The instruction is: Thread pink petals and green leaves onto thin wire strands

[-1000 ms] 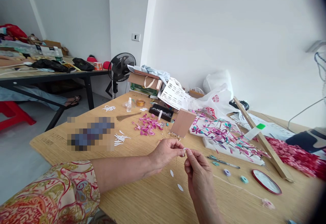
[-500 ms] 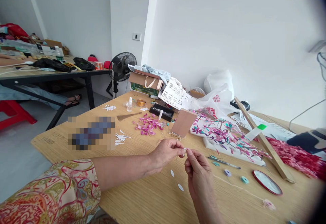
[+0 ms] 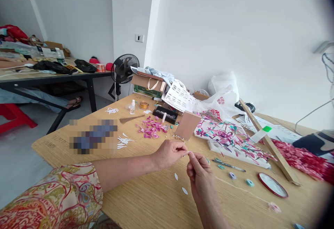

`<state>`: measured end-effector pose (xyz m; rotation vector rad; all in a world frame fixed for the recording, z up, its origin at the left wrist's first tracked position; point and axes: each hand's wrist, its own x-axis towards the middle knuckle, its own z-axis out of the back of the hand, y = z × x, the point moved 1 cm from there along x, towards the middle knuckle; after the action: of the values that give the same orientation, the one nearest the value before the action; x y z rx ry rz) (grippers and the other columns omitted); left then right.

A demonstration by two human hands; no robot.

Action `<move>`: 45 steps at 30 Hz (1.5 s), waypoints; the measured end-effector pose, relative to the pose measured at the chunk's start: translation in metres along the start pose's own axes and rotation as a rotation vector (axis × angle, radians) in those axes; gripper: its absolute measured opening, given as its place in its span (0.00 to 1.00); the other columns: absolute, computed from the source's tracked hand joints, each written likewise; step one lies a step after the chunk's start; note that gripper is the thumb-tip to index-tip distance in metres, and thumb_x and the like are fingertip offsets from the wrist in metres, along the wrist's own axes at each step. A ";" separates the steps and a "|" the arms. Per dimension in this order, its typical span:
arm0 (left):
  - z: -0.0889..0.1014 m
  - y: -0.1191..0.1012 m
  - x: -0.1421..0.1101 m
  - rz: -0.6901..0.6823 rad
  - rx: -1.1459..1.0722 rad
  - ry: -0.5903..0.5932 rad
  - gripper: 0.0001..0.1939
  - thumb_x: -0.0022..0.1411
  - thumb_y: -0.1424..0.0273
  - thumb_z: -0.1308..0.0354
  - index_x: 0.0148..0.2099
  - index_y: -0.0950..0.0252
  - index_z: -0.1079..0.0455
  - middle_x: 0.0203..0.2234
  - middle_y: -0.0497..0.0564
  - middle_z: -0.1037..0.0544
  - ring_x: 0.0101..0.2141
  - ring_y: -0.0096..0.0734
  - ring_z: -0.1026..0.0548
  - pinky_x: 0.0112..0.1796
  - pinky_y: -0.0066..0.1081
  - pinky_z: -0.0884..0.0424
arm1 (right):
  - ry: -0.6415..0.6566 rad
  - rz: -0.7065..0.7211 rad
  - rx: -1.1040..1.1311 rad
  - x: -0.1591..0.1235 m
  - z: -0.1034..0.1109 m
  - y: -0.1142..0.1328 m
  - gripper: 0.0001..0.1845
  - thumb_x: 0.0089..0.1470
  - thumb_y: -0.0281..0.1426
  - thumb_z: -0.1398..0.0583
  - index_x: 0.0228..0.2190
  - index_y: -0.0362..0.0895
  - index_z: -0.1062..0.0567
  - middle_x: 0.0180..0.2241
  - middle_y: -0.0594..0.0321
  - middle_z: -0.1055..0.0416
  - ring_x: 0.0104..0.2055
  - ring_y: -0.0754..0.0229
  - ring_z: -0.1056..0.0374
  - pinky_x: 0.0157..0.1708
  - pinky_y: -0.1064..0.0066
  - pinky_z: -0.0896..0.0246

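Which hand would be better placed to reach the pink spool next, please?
Probably the right hand: the pink spool lies on its side, and the left hand is farther away.

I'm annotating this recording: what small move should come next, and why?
Perhaps wind the thread around the tiny piece: the left hand and right hand pinch at it, and the thread runs from the pink spool toward the right hand.

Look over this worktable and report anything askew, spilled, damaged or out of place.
Two small white leaf-shaped pieces look stray beside the right hand, apart from the white pointed slips grouped farther left. A long pale wooden bar runs askew beside the pink-and-teal flower sprays. No spill or damage shows.
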<state>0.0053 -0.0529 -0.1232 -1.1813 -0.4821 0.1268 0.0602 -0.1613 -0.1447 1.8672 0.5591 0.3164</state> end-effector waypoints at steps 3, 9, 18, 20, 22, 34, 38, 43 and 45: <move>0.001 -0.004 0.000 -0.045 0.085 -0.019 0.08 0.54 0.70 0.49 0.26 0.67 0.31 0.22 0.47 0.29 0.27 0.25 0.33 0.29 0.23 0.40 | 0.029 -0.063 -0.006 0.000 0.000 -0.001 0.13 0.37 0.37 0.35 0.21 0.42 0.31 0.12 0.73 0.41 0.13 0.74 0.53 0.12 0.80 0.62; 0.003 0.001 0.002 -0.126 0.211 -0.050 0.10 0.55 0.72 0.51 0.25 0.66 0.32 0.22 0.47 0.30 0.27 0.24 0.34 0.29 0.23 0.40 | 0.119 -0.095 -0.157 -0.002 -0.001 -0.005 0.16 0.36 0.41 0.36 0.20 0.42 0.32 0.13 0.71 0.38 0.12 0.72 0.50 0.12 0.79 0.62; 0.010 0.004 0.005 -0.436 0.544 0.266 0.10 0.57 0.74 0.52 0.31 0.64 0.30 0.26 0.51 0.30 0.30 0.30 0.32 0.33 0.26 0.40 | 0.281 0.379 -0.926 0.012 0.013 0.040 0.06 0.39 0.33 0.39 0.15 0.46 0.27 0.09 0.71 0.44 0.14 0.68 0.52 0.16 0.76 0.60; 0.012 -0.002 0.004 -0.411 0.361 0.378 0.10 0.57 0.73 0.51 0.30 0.64 0.29 0.26 0.51 0.29 0.30 0.30 0.32 0.33 0.26 0.40 | 0.364 0.354 -0.961 0.020 0.018 0.056 0.08 0.40 0.34 0.40 0.15 0.46 0.26 0.11 0.70 0.43 0.16 0.68 0.52 0.17 0.75 0.60; 0.013 -0.007 0.003 -0.327 0.106 0.455 0.08 0.56 0.72 0.50 0.31 0.64 0.29 0.26 0.50 0.30 0.30 0.28 0.32 0.33 0.25 0.40 | 0.463 0.272 -0.914 0.027 0.022 0.066 0.10 0.41 0.37 0.40 0.16 0.45 0.26 0.13 0.69 0.42 0.17 0.67 0.50 0.18 0.75 0.58; 0.005 0.002 0.009 -0.099 -0.061 0.038 0.07 0.54 0.72 0.48 0.28 0.68 0.32 0.24 0.48 0.28 0.30 0.26 0.31 0.34 0.25 0.37 | 0.306 0.344 -0.971 -0.014 0.015 0.024 0.15 0.49 0.40 0.48 0.23 0.44 0.29 0.12 0.70 0.45 0.16 0.67 0.49 0.16 0.76 0.55; 0.006 -0.005 0.006 -0.314 0.248 0.159 0.09 0.57 0.74 0.51 0.32 0.68 0.30 0.27 0.50 0.28 0.31 0.26 0.32 0.36 0.25 0.38 | 0.305 0.568 -1.148 -0.015 0.016 0.059 0.13 0.50 0.38 0.48 0.23 0.45 0.29 0.16 0.67 0.38 0.19 0.65 0.43 0.20 0.76 0.50; 0.002 -0.014 -0.001 -0.244 -0.104 0.350 0.07 0.56 0.71 0.48 0.32 0.69 0.30 0.24 0.49 0.30 0.28 0.24 0.32 0.32 0.24 0.36 | 0.338 0.431 -1.025 0.020 0.029 0.081 0.13 0.47 0.40 0.45 0.22 0.44 0.28 0.18 0.67 0.39 0.21 0.65 0.46 0.21 0.75 0.51; 0.000 -0.014 -0.002 -0.135 -0.303 0.312 0.08 0.54 0.69 0.46 0.31 0.69 0.31 0.23 0.49 0.30 0.27 0.25 0.31 0.32 0.25 0.36 | 0.371 0.306 -0.902 0.029 0.033 0.068 0.15 0.46 0.41 0.44 0.21 0.43 0.29 0.15 0.69 0.44 0.19 0.67 0.50 0.18 0.75 0.54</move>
<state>0.0008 -0.0590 -0.1106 -1.4308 -0.3092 -0.2526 0.1160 -0.1922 -0.0946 1.0049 0.2849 0.9564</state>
